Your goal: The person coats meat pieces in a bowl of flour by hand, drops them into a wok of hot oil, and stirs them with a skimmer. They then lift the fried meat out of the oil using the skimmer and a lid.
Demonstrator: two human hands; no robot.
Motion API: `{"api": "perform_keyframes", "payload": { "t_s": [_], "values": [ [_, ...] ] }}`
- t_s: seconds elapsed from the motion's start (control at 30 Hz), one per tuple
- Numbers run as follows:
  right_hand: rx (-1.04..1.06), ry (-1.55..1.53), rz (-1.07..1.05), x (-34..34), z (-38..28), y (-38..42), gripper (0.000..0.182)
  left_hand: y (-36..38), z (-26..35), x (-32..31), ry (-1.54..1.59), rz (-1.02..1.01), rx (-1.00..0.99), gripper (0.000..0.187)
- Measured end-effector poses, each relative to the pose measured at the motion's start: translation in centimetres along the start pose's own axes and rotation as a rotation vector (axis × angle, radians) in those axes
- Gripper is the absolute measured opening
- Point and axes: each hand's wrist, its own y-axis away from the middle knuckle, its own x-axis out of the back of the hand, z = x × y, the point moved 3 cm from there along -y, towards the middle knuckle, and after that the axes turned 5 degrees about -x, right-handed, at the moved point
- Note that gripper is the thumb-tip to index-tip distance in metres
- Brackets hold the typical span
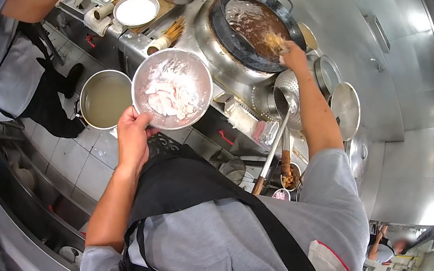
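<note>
My left hand (pixel 133 136) grips the near-left rim of a round metal bowl (pixel 207 100), thumb over the edge. In the bowl lie pale raw pieces (pixel 169 94) coated with white flour. My right hand (pixel 294 57) reaches over the right side of a dark wok (pixel 220 27), fingers drawn together and pointing down. What they hold, if anything, I cannot make out. Just beyond the fingertips, a yellowish frothy patch (pixel 273 41) shows in the brown bubbling oil (pixel 250 19).
A pot of cloudy liquid (pixel 106 99) stands left of the bowl. Bamboo brushes (pixel 167 36) and a white-filled dish (pixel 136 10) lie on the counter. A ladle (pixel 287 104), a perforated strainer (pixel 289 87) and round sieves (pixel 346 109) sit near my right forearm. Another person (pixel 15 82) stands at left.
</note>
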Motion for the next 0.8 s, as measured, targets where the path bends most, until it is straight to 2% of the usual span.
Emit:
{"api": "perform_keyframes", "payload": {
  "t_s": [0.03, 0.07, 0.13, 0.2, 0.3, 0.33, 0.4, 0.53, 0.6, 0.67, 0.73, 0.8],
  "values": [
    [-0.156, 0.071, 0.031, 0.1, 0.8, -0.5, 0.034, -0.2, -0.1, 0.0, 0.002, 0.006, -0.003, 0.003],
    [-0.147, 0.068, 0.025, 0.7, -0.1, -0.7, 0.034, -0.4, -0.3, 0.0, -0.006, 0.008, 0.001, 0.002],
    [0.067, -0.215, 0.248, 3.5, -3.0, -0.8, 0.035, -0.2, -0.4, -0.1, -0.017, 0.043, 0.017, 0.002],
    [0.081, -0.495, 0.076, 5.1, -9.3, 0.7, 0.036, 0.2, 0.6, -1.2, 0.020, 0.033, 0.007, 0.002],
    [0.465, -0.355, -0.204, 7.1, -21.1, 7.9, 0.037, -0.5, -0.6, -0.5, -0.016, 0.045, -0.013, 0.010],
    [0.634, -0.284, -0.276, 6.7, -23.5, 10.4, 0.038, -0.6, -0.7, -0.3, -0.020, 0.069, -0.015, 0.010],
    [0.843, -0.194, -0.369, 5.0, -27.1, 14.1, 0.032, -0.8, -1.0, -0.2, 0.001, 0.044, -0.041, 0.013],
    [0.870, -0.013, -0.500, -1.0, -28.7, 14.7, 0.026, -0.5, -1.0, 1.0, -0.034, 0.020, -0.073, 0.014],
    [0.792, -0.302, -0.356, -0.9, -28.3, 13.5, 0.022, -0.4, -1.1, 1.7, -0.028, 0.042, -0.075, 0.014],
    [0.761, -0.322, -0.326, 1.5, -29.4, 12.9, 0.021, -0.2, -1.5, 2.0, -0.015, 0.057, -0.061, 0.014],
    [0.592, -0.560, -0.293, 2.2, -29.5, 11.6, 0.021, -0.3, -1.5, 2.3, -0.022, 0.058, -0.064, 0.014],
    [0.611, -0.617, -0.242, 2.4, -29.7, 11.2, 0.023, -0.1, -1.2, 2.6, -0.026, 0.061, -0.070, 0.015]
  ]
}}
